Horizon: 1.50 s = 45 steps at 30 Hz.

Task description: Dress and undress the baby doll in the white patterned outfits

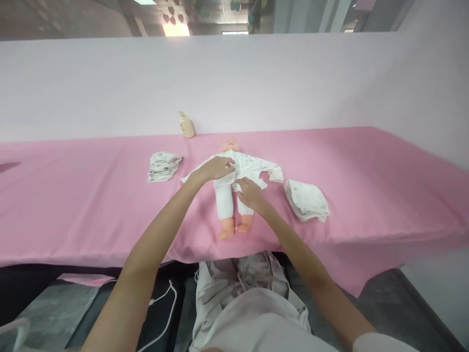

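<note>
A baby doll (226, 226) lies on its back, its feet towards me, in white trousers (224, 201) and a white wrap shirt (252, 165) with a faint print. One sleeve of the shirt stretches out to the right. My left hand (217, 167) rests over the doll's chest, its fingers bent at the shirt's front. Lower down, near the waist, my right hand (251, 193) is closed with thumb and finger pinched at the shirt's front edge. The fingers partly hide the fabric between them.
Pink cloth (91, 205) covers the table against a white wall (234, 83). A folded white cloth stack (163, 166) lies left of the doll, another folded cloth (307, 199) to the right. A pale yellow pump bottle (186, 125) stands by the wall. A white cable (170, 308) hangs below.
</note>
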{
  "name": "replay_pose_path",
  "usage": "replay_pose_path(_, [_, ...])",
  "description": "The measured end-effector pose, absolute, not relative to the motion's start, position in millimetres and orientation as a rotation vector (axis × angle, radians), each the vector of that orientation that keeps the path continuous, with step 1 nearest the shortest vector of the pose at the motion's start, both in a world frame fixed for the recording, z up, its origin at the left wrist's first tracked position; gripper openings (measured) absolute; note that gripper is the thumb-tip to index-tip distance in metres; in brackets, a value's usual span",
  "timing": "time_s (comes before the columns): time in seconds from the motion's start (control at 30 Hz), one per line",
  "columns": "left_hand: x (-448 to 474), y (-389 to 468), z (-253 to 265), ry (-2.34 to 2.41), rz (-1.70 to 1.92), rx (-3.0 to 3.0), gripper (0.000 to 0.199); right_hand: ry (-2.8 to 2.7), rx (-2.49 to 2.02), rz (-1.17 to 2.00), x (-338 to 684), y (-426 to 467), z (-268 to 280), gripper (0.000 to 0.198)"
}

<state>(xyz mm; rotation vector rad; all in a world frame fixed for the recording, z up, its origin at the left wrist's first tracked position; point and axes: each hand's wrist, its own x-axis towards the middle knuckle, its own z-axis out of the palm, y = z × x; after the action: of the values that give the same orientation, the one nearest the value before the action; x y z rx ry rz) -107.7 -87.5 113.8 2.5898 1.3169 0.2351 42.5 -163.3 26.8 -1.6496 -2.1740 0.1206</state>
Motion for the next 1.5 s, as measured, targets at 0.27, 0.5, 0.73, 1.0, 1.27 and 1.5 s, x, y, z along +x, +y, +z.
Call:
replay_pose_path(0.27, [-169,-221,7,1.46,0.607,2.41,0.044,-1.726,-1.477,-0.249,106,-271,-43,0.018])
replay_pose_path(0.5, [-164,-242,-52,1.634,0.902,2.349,0.033,-1.566,-1.453,-0.358,141,-313,-91,0.011])
replay_pose_path(0.73, [-190,-246,-25,1.079,0.916,1.63,0.039,-1.529,-1.386,-0.489,136,-311,-99,0.015])
replay_pose_path(1.0, [-179,-271,-5,0.383,1.061,1.153,0.026,-1.408,-1.483,-0.389,107,-305,-66,0.011])
replay_pose_path(1.27, [-173,-232,48,0.875,1.16,1.588,0.047,-1.705,-1.437,-0.048,52,-220,11,0.015])
replay_pose_path(1.5, [-121,-70,73,1.284,1.086,2.194,0.029,-1.854,-2.001,0.081,45,-74,39,0.032])
